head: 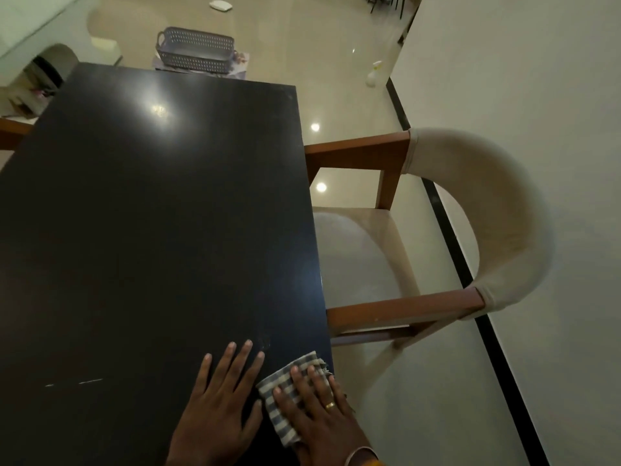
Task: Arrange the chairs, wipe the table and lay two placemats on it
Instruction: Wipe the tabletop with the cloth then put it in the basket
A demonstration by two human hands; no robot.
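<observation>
Nearest the camera, the right hand [316, 401] lies flat, fingers straight, pressing a checked cloth [289, 395] onto the near right corner of the dark table [151, 213]. The left hand [221, 401] rests just beside it, palm down and fingers spread on the bare top, gripping nothing. The wiping step looks to be in hand. A chair [420, 250] stands tucked at the right edge. No placemats show on the table; a basket [195, 50] sits on the floor beyond the far end. The next move probably calls for sweeping the cloth away across the unwiped length, keeping even pressure.
</observation>
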